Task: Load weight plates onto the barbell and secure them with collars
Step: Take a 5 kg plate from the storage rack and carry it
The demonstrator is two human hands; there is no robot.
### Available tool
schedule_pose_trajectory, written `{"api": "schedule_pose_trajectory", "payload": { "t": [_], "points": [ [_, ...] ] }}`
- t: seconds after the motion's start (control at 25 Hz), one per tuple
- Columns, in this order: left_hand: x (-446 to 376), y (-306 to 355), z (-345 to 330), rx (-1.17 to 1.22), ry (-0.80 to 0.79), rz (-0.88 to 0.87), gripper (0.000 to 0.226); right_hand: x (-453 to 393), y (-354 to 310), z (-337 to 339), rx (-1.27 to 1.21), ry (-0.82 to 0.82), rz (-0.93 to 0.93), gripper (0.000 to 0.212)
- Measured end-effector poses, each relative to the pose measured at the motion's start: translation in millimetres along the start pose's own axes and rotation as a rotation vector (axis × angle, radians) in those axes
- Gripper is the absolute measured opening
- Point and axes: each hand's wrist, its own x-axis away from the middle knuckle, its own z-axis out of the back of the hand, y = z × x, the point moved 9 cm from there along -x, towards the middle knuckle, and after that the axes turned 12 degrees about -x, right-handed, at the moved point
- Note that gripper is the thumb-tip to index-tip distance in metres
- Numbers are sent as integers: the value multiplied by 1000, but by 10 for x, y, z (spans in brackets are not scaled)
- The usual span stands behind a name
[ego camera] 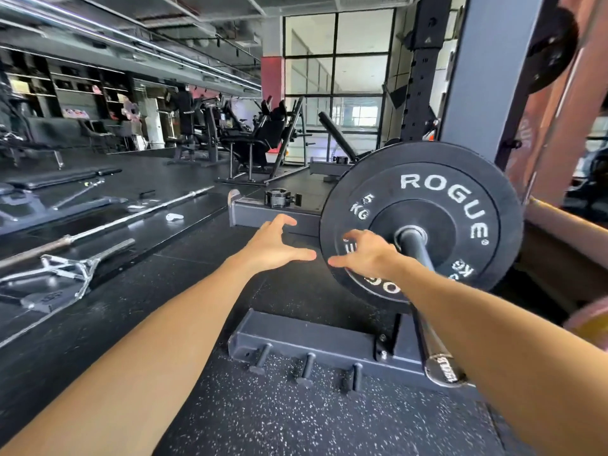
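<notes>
Barbell (424, 291) sleeve is seen running from beside the right forearm away to the hub of a black weight plate (424, 222), which is already threaded on and seated well up the sleeve, just beyond the right hand (365, 255). Both hands are empty and spread: the left hand (276, 245) is held with fingers straight, clear of the plate's rim, while the right hand is stretched in front of the plate's lower left face; contact with the plate cannot be told.

No collar is seen on the sleeve, so the step in hand is judged to be securing the plate. A black collar (282, 199) is resting on the rack's base beam (263, 213), just beyond the fingertips of the left hand. It is best gripped firmly, opened, slid over the chromed end of the sleeve near the right forearm and pushed flush against the plate before being clamped. The plate should first be checked for being pressed fully home, so that no gap is left.

The plate is a matte black rubber disc, lettered in white with a brand name and "5 KG", with a recessed centre and a metal-lined bore. It is seated upright and square on the sleeve.
</notes>
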Motion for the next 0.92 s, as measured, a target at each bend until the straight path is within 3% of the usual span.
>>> {"api": "schedule_pose_trajectory", "payload": {
  "t": [0.32, 0.48, 0.72, 0.92],
  "points": [
    [2, 1193, -486, 41, -58, -163, 86, 724, 944, 1295, -12, 212, -162, 80],
    [-225, 1485, -692, 47, -62, -202, 94, 778, 1427, 1708, -17, 296, -227, 84],
    [-773, 1489, -676, 29, -2, -171, 106, 391, 1737, 1995, 27, 351, -251, 88],
    [-1340, 1155, -501, -102, 157, -29, 125, -55, 2032, 2182, -1, 437, -277, 120]
  ]
}}
